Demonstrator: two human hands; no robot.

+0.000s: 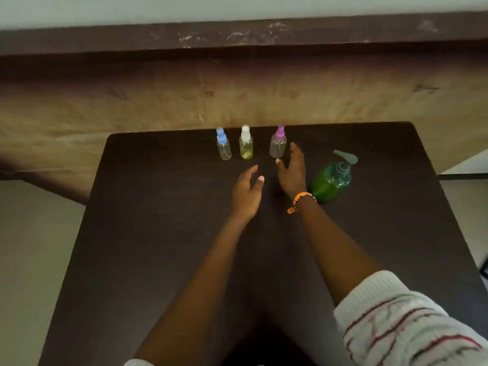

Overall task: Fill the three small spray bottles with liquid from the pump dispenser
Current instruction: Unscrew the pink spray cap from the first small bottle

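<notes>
Behind right hand (291,171), purple bottle (277,146) edge.

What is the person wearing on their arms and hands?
Both hands, the left hand and the right hand, are bare, with no gloves. The right wrist carries an orange beaded bracelet. The forearms are uncovered; a white ribbed sleeve with red stripes is pushed up the right arm.

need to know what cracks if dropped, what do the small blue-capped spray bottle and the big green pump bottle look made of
Small blue-capped spray bottle: likely clear glossy plastic; its dip tube shows through. Big green pump bottle: likely translucent green plastic with a sheen, grey matte pump.
</notes>
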